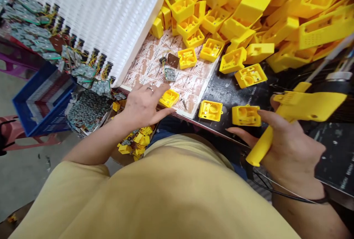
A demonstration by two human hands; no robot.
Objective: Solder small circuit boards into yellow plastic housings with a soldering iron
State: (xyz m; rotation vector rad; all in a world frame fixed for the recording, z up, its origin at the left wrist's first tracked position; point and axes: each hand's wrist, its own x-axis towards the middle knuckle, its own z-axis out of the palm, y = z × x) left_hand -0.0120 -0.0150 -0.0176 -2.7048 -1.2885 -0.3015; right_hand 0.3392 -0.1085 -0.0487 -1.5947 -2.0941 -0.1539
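My left hand (142, 104) lies flat with fingers spread on the patterned mat (155, 62), its fingertips touching a small yellow housing (169, 98). A ring shows on one finger. My right hand (287, 147) is wrapped round the handle of a yellow electric screwdriver (298, 112) with a black cord. Just left of that hand sit two more yellow housings (246, 115) (210, 110) on the black table surface. A small circuit board (170, 74) and a brown part (173, 60) lie on the mat beyond my left hand.
A big heap of yellow plastic housings (262, 14) fills the back right. A white foam tray (105, 14) stands at the back left, beside piles of wired circuit boards (83, 69). A blue basket (41, 99) sits lower left. More yellow parts (135, 143) lie below the table edge.
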